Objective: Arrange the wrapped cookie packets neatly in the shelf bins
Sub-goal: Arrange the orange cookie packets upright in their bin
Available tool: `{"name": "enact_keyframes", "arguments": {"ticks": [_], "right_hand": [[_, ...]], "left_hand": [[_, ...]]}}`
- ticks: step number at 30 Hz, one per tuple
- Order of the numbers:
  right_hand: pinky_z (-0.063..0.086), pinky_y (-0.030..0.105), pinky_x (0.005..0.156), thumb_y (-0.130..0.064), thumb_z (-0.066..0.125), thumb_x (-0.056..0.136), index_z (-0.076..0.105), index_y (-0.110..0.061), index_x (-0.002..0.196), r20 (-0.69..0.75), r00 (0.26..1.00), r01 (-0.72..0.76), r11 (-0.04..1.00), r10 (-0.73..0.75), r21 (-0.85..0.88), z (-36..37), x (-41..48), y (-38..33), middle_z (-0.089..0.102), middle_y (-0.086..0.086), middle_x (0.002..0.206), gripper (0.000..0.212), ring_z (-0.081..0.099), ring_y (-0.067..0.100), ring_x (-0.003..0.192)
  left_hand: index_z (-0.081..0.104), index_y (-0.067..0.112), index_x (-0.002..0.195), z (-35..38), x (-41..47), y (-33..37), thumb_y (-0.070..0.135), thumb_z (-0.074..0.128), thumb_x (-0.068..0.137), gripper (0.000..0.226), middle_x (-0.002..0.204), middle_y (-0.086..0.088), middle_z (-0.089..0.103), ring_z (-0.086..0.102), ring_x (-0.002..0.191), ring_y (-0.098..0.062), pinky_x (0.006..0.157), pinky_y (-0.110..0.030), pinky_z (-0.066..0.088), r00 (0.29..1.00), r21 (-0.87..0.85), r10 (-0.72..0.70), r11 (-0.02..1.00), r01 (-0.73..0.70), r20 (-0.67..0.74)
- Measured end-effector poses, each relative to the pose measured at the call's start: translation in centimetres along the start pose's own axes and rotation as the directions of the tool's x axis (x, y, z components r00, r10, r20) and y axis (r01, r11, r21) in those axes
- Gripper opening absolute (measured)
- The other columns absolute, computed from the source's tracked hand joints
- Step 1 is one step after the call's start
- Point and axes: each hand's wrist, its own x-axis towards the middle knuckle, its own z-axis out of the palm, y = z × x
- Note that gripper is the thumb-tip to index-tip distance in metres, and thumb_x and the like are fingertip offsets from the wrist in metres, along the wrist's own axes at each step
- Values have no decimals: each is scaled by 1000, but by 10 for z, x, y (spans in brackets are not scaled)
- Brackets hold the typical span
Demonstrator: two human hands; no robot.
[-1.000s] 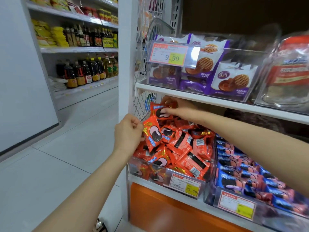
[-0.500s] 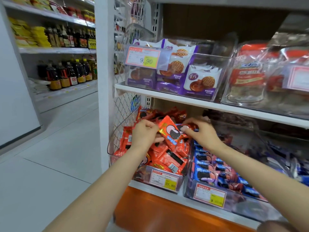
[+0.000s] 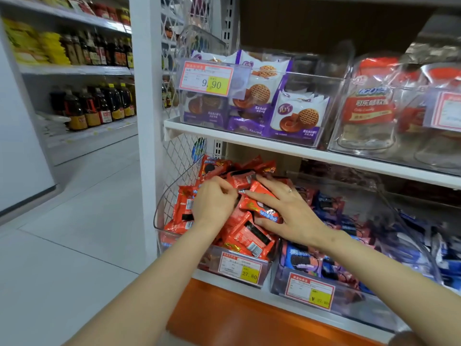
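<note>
Two hands work over one clear bin [image 3: 209,258] at the front left of the lower shelf. All places below are given from this bin.

Edges and room: a white upright post [image 3: 147,121] and a wire mesh panel [image 3: 178,156] stand just left of the bin, with open floor [image 3: 74,233] beyond the post. The upper shelf [image 3: 274,145] runs above, leaving a gap over the pile. A second bin holding blue packets [image 3: 299,260] sits just beside it on the right. A price tag [image 3: 240,269] is on the bin's front wall.

Contents: red cookie packets [image 3: 249,238] in glossy foil with a dark cookie print and barcodes, heaped unevenly above the rim.

Left hand [image 3: 214,203]: on the left of the pile, fingers curled. Whether they are clamped on a packet cannot be told.

Right hand [image 3: 291,213]: on the right of the pile, fingers apart and straight, lying flat, with one packet between forefinger and thumb.
</note>
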Motion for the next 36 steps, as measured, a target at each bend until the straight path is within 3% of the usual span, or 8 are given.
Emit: {"name": "enact_keyframes", "arguments": {"ticks": [3,6,12,17,22,29,33,36], "right_hand": [[15,56,114,-66,35,83,35,-46,139,-2,1000,13,1000,-13,-15,1,1,-2,19,-8,156,60,20,22,143],[22,57,111,-72,34,82,35,-49,138,-29,1000,2,1000,-2,-2,-2,1,-4,22,-9,155,60,22,22,142],[21,58,111,-75,28,83,39,-48,137,-51,999,12,1000,-13,-9,-1,-1,-9,26,-10,153,61,20,18,142],[24,51,112,-73,31,84,38,-49,135,-99,995,-20,999,23,32,-5,-1,-8,33,-11,150,57,24,15,139],[24,41,110,-68,36,85,44,-46,133,-116,992,-37,997,45,74,-2,2,-9,37,-13,147,54,28,10,136],[30,44,106,-57,42,88,53,-35,130,-214,976,-6,993,31,116,-7,3,-13,45,-10,142,48,37,13,132],[27,49,109,-62,38,89,55,-32,130,-176,982,70,997,-65,27,-1,-4,-15,41,-9,145,53,33,13,136],[30,48,106,-55,42,90,55,-30,130,-264,964,45,997,-27,62,-12,-6,-14,43,-10,144,49,37,9,132]], "left_hand": [[64,16,95,-17,10,-18,20,57,88,10,110,-2,61,57,100,-22,74,-30,43,991,142,23,990,-4,-130],[60,11,108,-32,18,-43,14,57,86,23,117,-11,53,45,113,-28,86,-37,39,983,387,105,921,-40,-150],[51,4,123,-37,29,-68,10,62,83,42,125,-13,54,42,117,-30,100,-34,31,928,640,365,695,-329,81],[42,7,128,-37,38,-68,18,57,87,45,128,-11,52,39,120,-26,96,-31,32,937,763,288,555,-331,197],[44,11,125,-39,39,-65,26,57,88,42,123,-8,54,45,115,-26,94,-33,31,911,808,325,445,-385,254],[52,4,111,-40,30,-69,-1,50,86,26,113,-12,46,51,103,-29,72,-36,42,929,727,278,581,-366,246],[54,5,111,-47,26,-64,-2,48,87,26,115,-9,49,53,103,-28,73,-36,43,934,753,295,563,-339,200],[55,8,106,-59,24,-55,4,49,89,18,111,-8,52,55,99,-31,66,-35,37,931,720,343,615,-321,122]]}}
